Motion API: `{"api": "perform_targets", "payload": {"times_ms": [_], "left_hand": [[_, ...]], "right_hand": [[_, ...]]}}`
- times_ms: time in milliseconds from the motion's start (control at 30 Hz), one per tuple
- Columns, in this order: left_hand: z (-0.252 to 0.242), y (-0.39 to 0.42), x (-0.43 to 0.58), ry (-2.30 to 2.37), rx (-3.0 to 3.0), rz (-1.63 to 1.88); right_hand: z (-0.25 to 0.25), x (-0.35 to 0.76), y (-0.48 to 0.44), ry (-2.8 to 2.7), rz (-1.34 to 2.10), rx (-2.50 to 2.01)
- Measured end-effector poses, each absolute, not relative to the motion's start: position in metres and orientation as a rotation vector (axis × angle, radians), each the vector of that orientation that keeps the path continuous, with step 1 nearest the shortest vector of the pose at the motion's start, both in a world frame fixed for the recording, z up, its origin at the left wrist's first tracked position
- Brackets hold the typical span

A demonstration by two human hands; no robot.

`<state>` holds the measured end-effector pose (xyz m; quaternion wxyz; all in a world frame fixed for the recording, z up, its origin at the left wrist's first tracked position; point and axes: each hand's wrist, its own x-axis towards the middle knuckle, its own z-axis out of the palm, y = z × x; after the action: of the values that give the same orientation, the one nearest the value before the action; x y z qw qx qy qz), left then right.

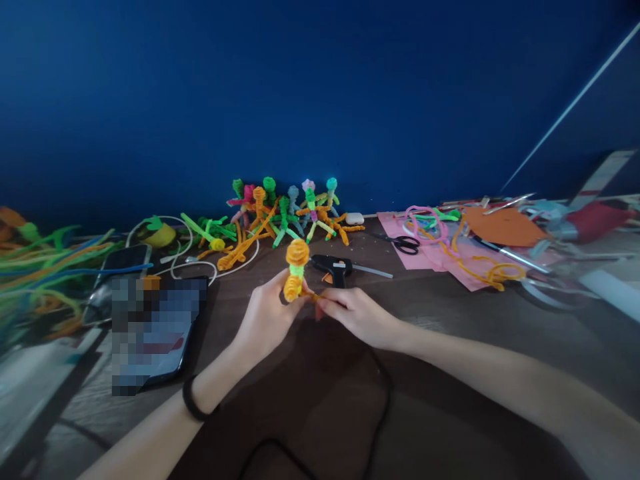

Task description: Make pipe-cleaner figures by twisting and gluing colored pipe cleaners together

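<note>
My left hand (273, 313) is closed around a pipe cleaner figure (298, 257). The figure has a coiled orange head, a light green band below it and an orange coiled lower part. From its side a thin orange strand runs to my right hand (353, 313), whose thumb and fingers pinch the strand's end. Part of the figure is hidden by my left fingers. Just beyond my hands lies a black glue gun (336, 265) with a clear glue stick poking out to the right.
Several finished pipe cleaner figures (284, 217) stand along the blue wall. Phones (195, 313) and loose pipe cleaners (50, 267) lie left. At right are scissors (407, 245), pink sheets (415, 260) and an orange sheet (505, 227). A black cable (387, 393) crosses the table nearby.
</note>
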<state>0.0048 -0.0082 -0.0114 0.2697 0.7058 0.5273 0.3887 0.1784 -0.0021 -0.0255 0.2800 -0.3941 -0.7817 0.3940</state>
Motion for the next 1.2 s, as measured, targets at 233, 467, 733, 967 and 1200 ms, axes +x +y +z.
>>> {"api": "perform_targets", "payload": {"times_ms": [233, 467, 733, 967, 1200], "left_hand": [[-0.007, -0.004, 0.006, 1.208, 1.552, 0.991], [-0.005, -0.009, 0.011, 1.055, 1.197, 1.183], [-0.007, -0.013, 0.016, 0.988, 1.045, 1.203], [-0.008, -0.013, 0.017, 1.245, 1.285, 1.222], [-0.009, -0.010, 0.011, 1.490, 1.743, 1.189]], "right_hand": [[-0.030, 0.184, 0.011, -1.934, 1.062, -1.031], [-0.033, 0.178, 0.003, -1.922, 1.121, -0.999], [-0.036, 0.170, -0.008, -1.931, 1.322, -0.985], [-0.038, 0.165, -0.014, -2.015, 1.359, -0.988], [-0.035, 0.167, -0.015, -2.301, 0.818, -1.201]]}}
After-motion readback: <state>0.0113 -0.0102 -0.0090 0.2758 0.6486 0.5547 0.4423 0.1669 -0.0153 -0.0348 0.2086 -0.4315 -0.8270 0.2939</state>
